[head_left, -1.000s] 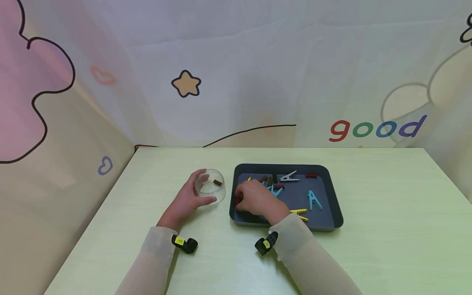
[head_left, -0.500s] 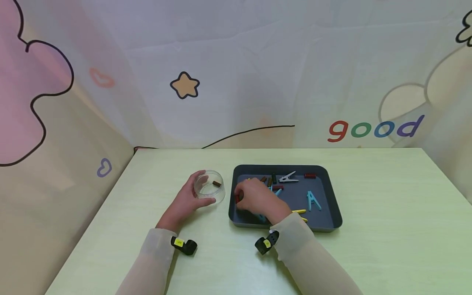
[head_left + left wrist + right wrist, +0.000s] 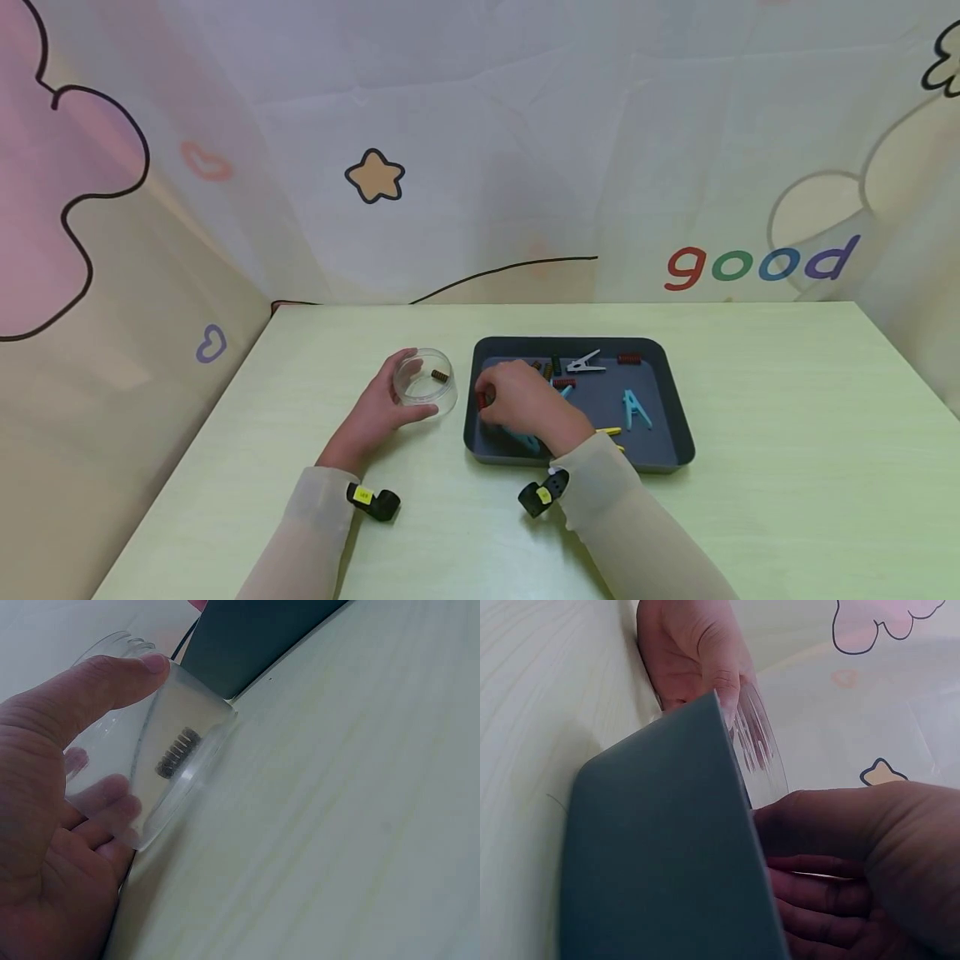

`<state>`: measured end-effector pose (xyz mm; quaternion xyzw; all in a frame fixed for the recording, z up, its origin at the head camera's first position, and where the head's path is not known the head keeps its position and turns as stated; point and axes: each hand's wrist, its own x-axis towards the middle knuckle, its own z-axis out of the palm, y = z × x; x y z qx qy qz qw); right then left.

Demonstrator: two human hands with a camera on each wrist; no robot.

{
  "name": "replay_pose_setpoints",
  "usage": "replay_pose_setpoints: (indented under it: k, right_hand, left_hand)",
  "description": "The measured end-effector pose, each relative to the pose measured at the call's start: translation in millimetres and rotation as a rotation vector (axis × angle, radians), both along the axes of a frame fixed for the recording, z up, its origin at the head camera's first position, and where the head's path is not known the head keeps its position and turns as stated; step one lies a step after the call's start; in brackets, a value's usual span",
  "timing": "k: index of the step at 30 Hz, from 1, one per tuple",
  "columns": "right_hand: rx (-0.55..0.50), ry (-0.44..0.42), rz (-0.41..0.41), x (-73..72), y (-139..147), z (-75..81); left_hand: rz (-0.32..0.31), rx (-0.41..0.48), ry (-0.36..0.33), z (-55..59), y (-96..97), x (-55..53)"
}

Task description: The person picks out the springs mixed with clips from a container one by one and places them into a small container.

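Observation:
My left hand [image 3: 381,402] holds a clear round container [image 3: 425,392] on the table, thumb and fingers around its side. Inside lies one small brownish spring [image 3: 440,377], visible through the wall in the left wrist view [image 3: 178,753]. My right hand [image 3: 521,400] reaches into the left end of the dark grey tray [image 3: 678,408]. Its thumb and index finger pinch at a red spring [image 3: 482,402] beside the tray's left wall. In the right wrist view that wall hides the fingertips.
Along with the tray's red spring [image 3: 629,358] and dark green spring [image 3: 557,364] lie a white clip [image 3: 587,362], a light blue clip [image 3: 634,409] and a yellow clip [image 3: 609,431]. More springs and clips are partly under my right hand.
The red spring at my right fingers has shifted slightly toward the tray's far side. My right hand has moved little; the left hand still holds the container in the same place.

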<state>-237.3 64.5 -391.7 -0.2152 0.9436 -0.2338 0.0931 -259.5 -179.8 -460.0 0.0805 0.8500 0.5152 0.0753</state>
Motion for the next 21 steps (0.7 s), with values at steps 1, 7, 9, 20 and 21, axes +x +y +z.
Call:
replay_pose_setpoints:
  k: [1,7,9,20,21]
  right_hand:
    - [0.001,0.001,-0.002,0.2,-0.1,0.5]
    - [0.01,0.007,-0.02,0.0,-0.5,2.1]
    - [0.006,0.006,-0.026,0.1,-0.8,2.7]
    - [-0.037,0.055,-0.021,0.7,-1.5,3.8]
    - [-0.042,0.059,-0.022,0.8,-1.5,4.1]
  left_hand:
    - [0.002,0.0,0.0,0.0,0.0,0.0]
    - [0.005,-0.002,-0.003,0.1,0.4,-0.2]
    - [0.002,-0.001,0.0,0.1,0.6,0.1]
    - [-0.007,0.003,-0.005,1.2,0.9,0.9]
    - [-0.006,0.002,-0.007,1.7,1.1,1.0]
